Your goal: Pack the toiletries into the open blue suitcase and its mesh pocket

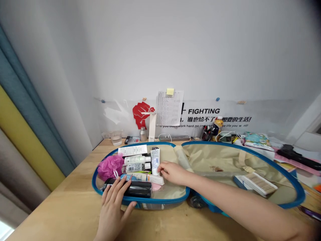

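Note:
A blue-rimmed suitcase (164,201) lies unfolded on the wooden table. My left hand (114,197) rests with outstretched fingers over a black cylinder (137,189) at the near edge of its left half. My right hand (174,172) reaches into the same half, its bent fingers closed at the cap end of a white squeeze tube (155,160). Left of that tube lie two bottles, one white (134,159) and one clear (135,167), below a white box (132,150). A pink bath puff (110,166) fills the left corner. Another tube (155,179) lies beside the cylinder.
The suitcase's right half holds a box of cotton swabs (260,183) on a blue item. Behind stand a cup of water (116,138), a silver bottle (143,134), a white lamp (151,127) and a power strip (174,137). A black object (298,157) lies at far right.

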Tool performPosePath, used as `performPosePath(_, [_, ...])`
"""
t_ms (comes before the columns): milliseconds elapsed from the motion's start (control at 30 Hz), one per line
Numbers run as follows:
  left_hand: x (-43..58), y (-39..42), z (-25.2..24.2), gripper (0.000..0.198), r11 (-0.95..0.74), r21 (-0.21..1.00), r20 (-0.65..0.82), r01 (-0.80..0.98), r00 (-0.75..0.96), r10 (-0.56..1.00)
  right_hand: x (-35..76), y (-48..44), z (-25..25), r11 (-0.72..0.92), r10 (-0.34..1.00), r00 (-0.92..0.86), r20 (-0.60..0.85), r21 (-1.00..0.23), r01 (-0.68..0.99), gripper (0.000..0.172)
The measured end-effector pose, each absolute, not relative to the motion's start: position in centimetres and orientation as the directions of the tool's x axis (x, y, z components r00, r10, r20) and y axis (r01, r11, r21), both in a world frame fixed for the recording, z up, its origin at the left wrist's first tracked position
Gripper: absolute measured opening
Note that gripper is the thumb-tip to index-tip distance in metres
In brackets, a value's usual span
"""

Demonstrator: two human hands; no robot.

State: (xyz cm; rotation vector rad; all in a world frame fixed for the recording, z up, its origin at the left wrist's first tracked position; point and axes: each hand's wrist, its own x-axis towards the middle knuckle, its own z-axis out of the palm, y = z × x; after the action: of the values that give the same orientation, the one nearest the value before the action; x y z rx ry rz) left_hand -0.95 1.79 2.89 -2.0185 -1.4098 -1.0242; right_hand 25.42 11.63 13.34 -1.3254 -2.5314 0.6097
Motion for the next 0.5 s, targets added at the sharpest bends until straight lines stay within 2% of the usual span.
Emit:
performPosePath(100, [-0.95, 1.83, 2.89, 0.052, -0.361, 0.017, 0.79, 0.932, 0.209, 0.576, 25.49, 11.3, 13.86, 0.541, 0.809, -0.587, 0.033, -0.431, 0.722, 0.022])
performPosePath(267, [-1.06, 1.77, 2.89, 0.052, -0.361, 0.012, 0.789, 0.932, 0.213, 0.576, 25.46, 11.11, 13.68, 0.603, 0.754, -0.657, 0.002, -0.401, 0.69, 0.025])
performPosePath(500, [-1.04, 1.76, 3.15, 0.051, -0.367, 0.022, 0.79, 0.93, 0.209, 0.577, 25.24, 11.61, 13.41, 0.589, 0.76, -0.648, -0.046, -0.371, 0.718, 0.029])
